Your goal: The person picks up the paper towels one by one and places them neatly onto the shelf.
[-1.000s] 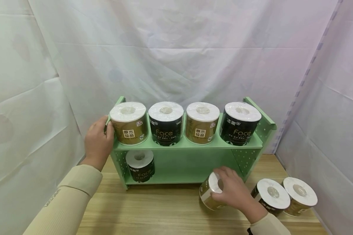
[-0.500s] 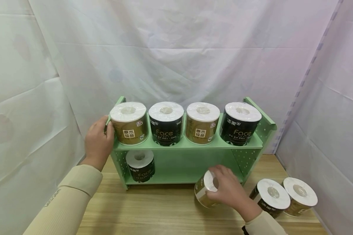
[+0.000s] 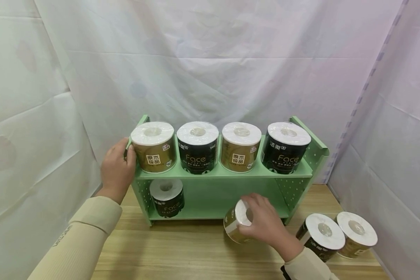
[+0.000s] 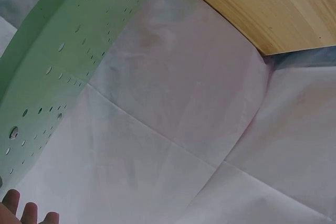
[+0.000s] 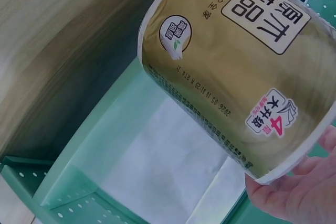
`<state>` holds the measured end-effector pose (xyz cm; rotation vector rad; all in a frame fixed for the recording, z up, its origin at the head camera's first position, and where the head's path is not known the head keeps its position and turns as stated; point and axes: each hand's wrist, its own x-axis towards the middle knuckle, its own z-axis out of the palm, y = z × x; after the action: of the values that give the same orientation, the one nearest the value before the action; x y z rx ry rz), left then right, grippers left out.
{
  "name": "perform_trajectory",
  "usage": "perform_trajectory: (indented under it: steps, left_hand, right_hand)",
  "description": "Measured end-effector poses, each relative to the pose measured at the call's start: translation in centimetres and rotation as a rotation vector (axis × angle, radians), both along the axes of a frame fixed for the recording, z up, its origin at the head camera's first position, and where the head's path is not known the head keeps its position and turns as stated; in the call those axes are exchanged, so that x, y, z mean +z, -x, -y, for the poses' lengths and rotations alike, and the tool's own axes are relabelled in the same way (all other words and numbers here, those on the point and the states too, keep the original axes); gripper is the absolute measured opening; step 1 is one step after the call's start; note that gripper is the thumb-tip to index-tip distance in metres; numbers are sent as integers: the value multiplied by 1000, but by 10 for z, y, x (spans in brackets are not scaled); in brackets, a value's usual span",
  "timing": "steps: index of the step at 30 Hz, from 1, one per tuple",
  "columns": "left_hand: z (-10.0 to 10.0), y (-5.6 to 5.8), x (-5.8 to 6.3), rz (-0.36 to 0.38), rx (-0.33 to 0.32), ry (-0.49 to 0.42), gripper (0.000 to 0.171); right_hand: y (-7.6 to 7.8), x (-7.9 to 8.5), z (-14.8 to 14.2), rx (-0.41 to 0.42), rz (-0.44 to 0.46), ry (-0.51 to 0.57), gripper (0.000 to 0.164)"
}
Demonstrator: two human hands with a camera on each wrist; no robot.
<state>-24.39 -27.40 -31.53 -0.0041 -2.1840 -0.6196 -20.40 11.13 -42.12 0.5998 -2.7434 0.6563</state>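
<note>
My right hand [image 3: 264, 221] grips a gold-wrapped toilet roll [image 3: 233, 229] by its white upper end, tilted, in front of the lower tier of a green two-tier shelf [image 3: 217, 196]. In the right wrist view the gold roll [image 5: 236, 72] shows its printed label, with fingertips [image 5: 278, 198] at one end. My left hand [image 3: 118, 167] holds the shelf's left side panel at upper-tier height, beside another gold roll [image 3: 154, 151]. In the left wrist view, fingers [image 4: 29, 213] appear near the perforated green panel [image 4: 63, 61]. A black-wrapped roll [image 3: 167, 198] stands at the lower tier's left end.
On the upper tier, a black roll [image 3: 197, 153], a gold roll [image 3: 240, 153] and another black roll [image 3: 285, 153] stand in line. A black roll [image 3: 320, 237] and a gold roll [image 3: 357, 235] stand on the wooden table [image 3: 182, 256] at right. White cloth [image 3: 210, 70] surrounds the table.
My right hand has carried the gold toilet roll leftward and slightly up along the shelf's front. My left hand stays at the side panel.
</note>
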Motion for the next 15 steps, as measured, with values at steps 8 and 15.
perform_trajectory:
  steps: [8, 15]
  left_hand:
    - [0, 0, 0, -5, 0, 4, 36]
    - [0, 0, 0, -29, -9, 12, 35]
  right_hand:
    - [1, 4, 8, 8, -14, 25, 74]
    - [4, 1, 15, 0, -10, 43, 74]
